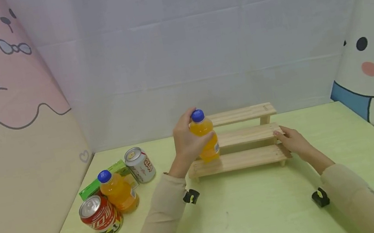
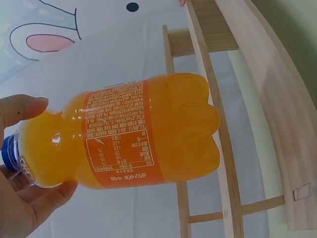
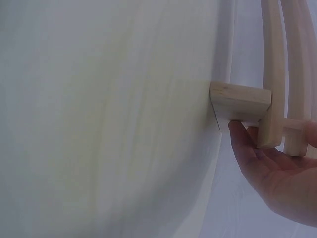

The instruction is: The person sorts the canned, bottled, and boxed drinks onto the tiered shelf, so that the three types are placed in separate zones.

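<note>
My left hand (image 1: 188, 141) grips a bottle of orange drink (image 1: 210, 150) by its upper part, just under the blue cap. The bottle stands upright before the left part of a three-step wooden rack (image 1: 246, 135). In the left wrist view, the base of the orange bottle (image 2: 185, 129) is close to a step's edge; whether they touch I cannot tell. My right hand (image 1: 293, 140) holds the right end of the rack at the middle step. In the right wrist view, its fingers (image 3: 242, 144) are curled about the end of the wooden rack (image 3: 271, 119).
At the left stand a red soda can (image 1: 100, 216), a second orange bottle (image 1: 120, 193) and a silver-white can (image 1: 140, 165). A green carton (image 1: 89, 189) lies behind them. A pale curtain wall (image 1: 163, 62) closes off the back of the green table (image 1: 248, 213).
</note>
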Tool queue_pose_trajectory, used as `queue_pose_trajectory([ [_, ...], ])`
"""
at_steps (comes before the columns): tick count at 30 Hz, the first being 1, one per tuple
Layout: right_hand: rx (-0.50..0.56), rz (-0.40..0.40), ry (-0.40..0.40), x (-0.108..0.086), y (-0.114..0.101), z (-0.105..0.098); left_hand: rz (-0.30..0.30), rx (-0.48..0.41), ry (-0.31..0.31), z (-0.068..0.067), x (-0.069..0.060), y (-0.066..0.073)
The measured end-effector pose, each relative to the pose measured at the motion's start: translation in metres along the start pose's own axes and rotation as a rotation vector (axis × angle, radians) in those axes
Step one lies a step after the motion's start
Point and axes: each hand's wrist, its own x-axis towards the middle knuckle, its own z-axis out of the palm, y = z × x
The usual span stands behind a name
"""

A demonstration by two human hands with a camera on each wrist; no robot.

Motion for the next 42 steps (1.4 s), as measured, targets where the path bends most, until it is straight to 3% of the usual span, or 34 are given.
queue_pose_trajectory([
  [11, -0.014, -0.003, -0.009, 0.0, 0.0, 0.0, 0.046, -0.005, -0.023, 0.013, 0.01, 0.004],
  [21, 0.012, 0.011, -0.026, -0.001, -0.001, -0.002, 0.111, -0.04, -0.078, 0.024, 0.027, 0.01],
  [42, 0.01, -0.006, -0.004, 0.001, 0.0, -0.003, 0.079, -0.025, -0.113, 0.038, 0.059, 0.027],
])
